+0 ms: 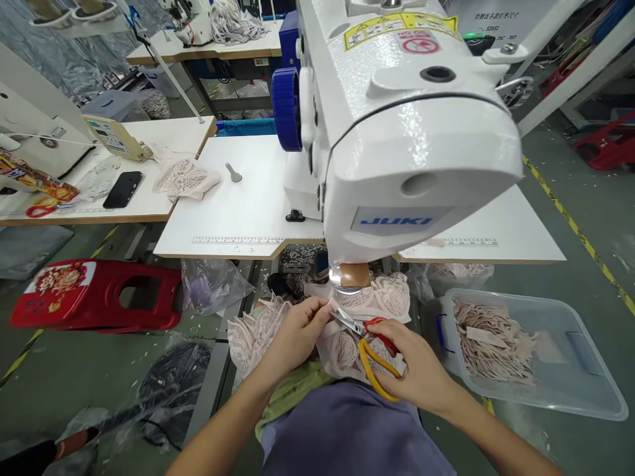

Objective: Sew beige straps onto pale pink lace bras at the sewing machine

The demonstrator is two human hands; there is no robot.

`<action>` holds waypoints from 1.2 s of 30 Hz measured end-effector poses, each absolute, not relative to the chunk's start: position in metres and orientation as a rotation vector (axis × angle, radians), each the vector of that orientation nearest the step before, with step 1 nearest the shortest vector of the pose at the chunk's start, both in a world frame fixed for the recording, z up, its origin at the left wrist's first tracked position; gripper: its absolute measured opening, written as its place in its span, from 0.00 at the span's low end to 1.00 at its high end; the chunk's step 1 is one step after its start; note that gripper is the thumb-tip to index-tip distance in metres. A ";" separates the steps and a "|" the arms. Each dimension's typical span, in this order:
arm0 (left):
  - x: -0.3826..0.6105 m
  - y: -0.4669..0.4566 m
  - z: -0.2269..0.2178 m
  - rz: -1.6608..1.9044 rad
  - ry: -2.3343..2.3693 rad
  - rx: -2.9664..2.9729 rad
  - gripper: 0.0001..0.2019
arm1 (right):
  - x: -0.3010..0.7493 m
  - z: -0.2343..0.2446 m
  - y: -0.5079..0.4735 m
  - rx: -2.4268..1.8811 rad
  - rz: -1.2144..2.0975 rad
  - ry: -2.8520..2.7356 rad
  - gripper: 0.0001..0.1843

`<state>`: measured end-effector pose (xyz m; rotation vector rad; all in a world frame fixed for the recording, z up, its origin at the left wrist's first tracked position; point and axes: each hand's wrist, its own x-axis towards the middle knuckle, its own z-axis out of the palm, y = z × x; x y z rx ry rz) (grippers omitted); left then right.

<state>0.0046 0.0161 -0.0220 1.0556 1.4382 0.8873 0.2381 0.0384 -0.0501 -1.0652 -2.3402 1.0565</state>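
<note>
The lace [342,350] lies on the person's lap, just below the front edge of the worktop [238,218] and under the head of the machine [397,132]. The left hand [297,334] lifts one edge of it, and its fingers [321,309] are pinched together on the cloth. The scissors [367,344] are in the right hand [421,373], whose fingers [397,340] are closed around the yellow and red handles. The blades look a little apart, and their tips are at the pinched edge, just beside the left fingertips. Whether a thread is between the blades I cannot tell; it is too small to see.

In my judgement, the step in hand is trimming the edge of the lace, and the cut is not yet made. The next move calls for a tight hold on the edge and a short closing of the blades on the loose end only. It must not cut the pattern or the fingertips so near.

A clear bin [595,390] of lace strips stands on the floor at the right.
</note>
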 end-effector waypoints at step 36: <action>-0.004 0.016 -0.031 0.602 1.756 2.190 0.10 | 0.237 -0.054 0.101 -0.901 1.395 -2.284 0.25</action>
